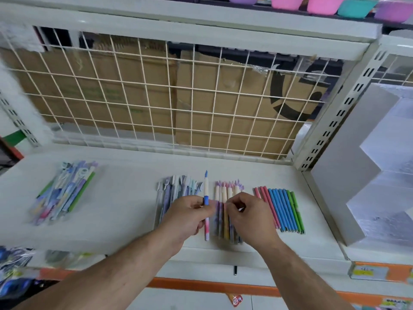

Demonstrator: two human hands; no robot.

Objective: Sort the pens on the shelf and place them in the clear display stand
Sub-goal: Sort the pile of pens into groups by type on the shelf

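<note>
On the white shelf lie several groups of pens. My left hand pinches one pen with a cream cap and a blue-to-pink barrel, held upright over the shelf. Beside it, my right hand rests with curled fingers on a row of cream-capped pastel pens. A row of grey-lilac pens lies partly under my left hand. Further right sits a neat row of pink, blue and green pens. A loose heap of mixed pens lies at the left. No clear display stand is in view.
A white wire grid with cardboard behind it closes the shelf's back. A slotted upright and grey stepped boards stand at the right. Coloured bowls sit on the shelf above. Packets hang at lower left.
</note>
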